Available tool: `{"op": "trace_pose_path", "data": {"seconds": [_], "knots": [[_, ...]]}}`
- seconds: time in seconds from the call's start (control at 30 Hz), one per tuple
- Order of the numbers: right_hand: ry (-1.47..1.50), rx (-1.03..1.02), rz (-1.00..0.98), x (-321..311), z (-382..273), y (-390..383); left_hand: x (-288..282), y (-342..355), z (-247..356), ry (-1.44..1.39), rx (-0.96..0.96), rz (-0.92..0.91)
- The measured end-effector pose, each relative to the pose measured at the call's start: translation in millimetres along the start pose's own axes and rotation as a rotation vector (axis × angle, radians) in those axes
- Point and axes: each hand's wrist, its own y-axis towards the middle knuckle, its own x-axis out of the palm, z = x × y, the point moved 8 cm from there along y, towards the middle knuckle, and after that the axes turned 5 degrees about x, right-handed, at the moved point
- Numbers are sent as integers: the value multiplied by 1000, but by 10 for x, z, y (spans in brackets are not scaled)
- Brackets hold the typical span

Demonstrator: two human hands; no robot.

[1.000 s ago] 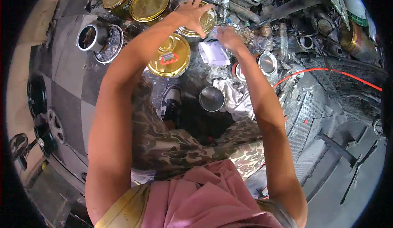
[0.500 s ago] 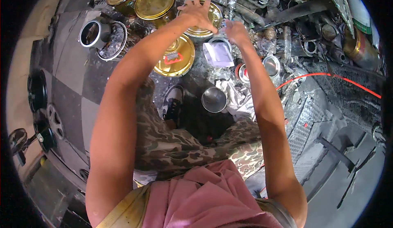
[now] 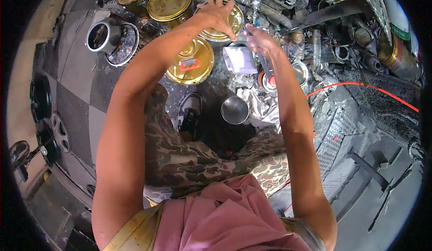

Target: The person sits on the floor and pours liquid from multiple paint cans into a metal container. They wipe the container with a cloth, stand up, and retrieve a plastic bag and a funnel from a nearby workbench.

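My left hand (image 3: pixel 218 17) lies with spread fingers on a gold can lid (image 3: pixel 235 20), holding nothing. Just right of that can, my right hand (image 3: pixel 262 41) is closed around a dark, narrow, flat tool (image 3: pixel 266 65). The tool's lower end sticks out below the palm; its kind is unclear. Below the hands, a folded white paper sheet (image 3: pixel 240 59) covers part of a round container's top. Nearer to me on the left is a large gold lid (image 3: pixel 200 61) with a red-framed scraper-like piece (image 3: pixel 190 64) on it.
Two more gold-lidded cans (image 3: pixel 169 2) stand at the far left, beside a grey pot (image 3: pixel 100 37). An empty metal cup (image 3: pixel 235 110) and crumpled white cloth (image 3: pixel 263 109) lie between my knees. A red hose (image 3: pixel 360 83) and cluttered metal parts fill the right.
My right hand has turned and drawn back slightly toward me, and the dark flat tool now shows beneath it. My left hand stays on the lid with barely any shift.
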Motion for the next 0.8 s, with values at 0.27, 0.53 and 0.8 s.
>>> {"op": "trace_pose_path", "data": {"seconds": [0.27, 0.53, 0.8], "knots": [[-709, -447, 404, -235, -279, 35, -46, 73, 121, 18, 6, -10], [-172, 33, 177, -10, -169, -105, 9, 55, 29, 10, 8, 21], [-205, -87, 168, -2, -132, -66, 23, 48, 26, 32, -6, -27]]}}
